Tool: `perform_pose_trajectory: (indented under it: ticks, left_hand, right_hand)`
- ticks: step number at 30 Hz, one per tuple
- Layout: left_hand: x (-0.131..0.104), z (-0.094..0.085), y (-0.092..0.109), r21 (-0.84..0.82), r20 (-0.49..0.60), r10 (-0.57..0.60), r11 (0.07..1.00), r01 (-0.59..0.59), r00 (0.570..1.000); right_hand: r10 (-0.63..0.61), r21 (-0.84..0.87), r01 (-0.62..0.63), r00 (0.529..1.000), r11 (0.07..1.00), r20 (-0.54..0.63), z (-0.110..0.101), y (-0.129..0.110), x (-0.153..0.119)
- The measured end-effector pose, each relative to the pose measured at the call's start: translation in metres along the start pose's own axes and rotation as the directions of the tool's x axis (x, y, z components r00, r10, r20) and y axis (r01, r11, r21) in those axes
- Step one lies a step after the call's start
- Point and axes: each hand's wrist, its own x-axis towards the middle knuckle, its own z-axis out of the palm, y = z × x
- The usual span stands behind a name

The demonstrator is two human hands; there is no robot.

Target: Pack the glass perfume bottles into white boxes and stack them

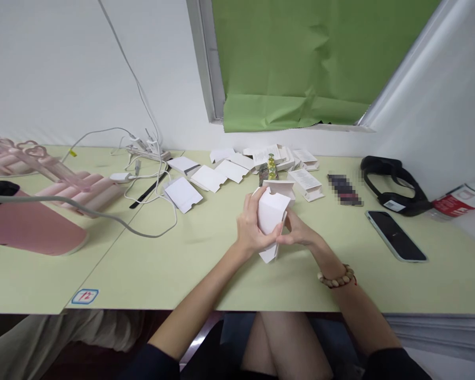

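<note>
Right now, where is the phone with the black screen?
In the head view, the phone lies on the table's right side, just below the black headphones.

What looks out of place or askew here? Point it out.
The green paper is creased, its lower edge ragged. White cartons lie strewn at odd angles near the wall, and a pale cable loops loosely across the desk. No spill shows.

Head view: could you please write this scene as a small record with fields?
Left hand: holds white box
Right hand: at the box's right side
Right wrist: beaded bracelet
Surface: pale green table
Beyond the box: white cartons, loosely spread
Far left: power strip
Right: phone, black headset
Behind: green sheet
</note>
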Motion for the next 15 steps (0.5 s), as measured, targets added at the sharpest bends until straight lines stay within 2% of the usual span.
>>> perform_pose_trajectory:
  ticks: [3, 9, 15]
  left_hand:
    - [0.001, 0.000, -0.002, -0.006, 0.011, 0.025, 1.000, -0.024, 1.000]
    - [0.000, 0.001, -0.010, -0.110, 0.040, 0.058, 0.992, -0.053, 0.998]
    - [0.000, -0.001, -0.017, -0.205, 0.083, 0.147, 0.970, -0.128, 0.986]
  right_hand:
    - [-0.021, -0.011, 0.020, 0.999, 1.000, -0.047, 0.001, 0.000, 0.000]
    - [-0.009, 0.018, 0.009, 1.000, 1.000, -0.023, -0.003, 0.003, 0.001]
    - [-0.037, 0.000, 0.037, 0.998, 0.999, -0.047, -0.001, -0.003, 0.001]
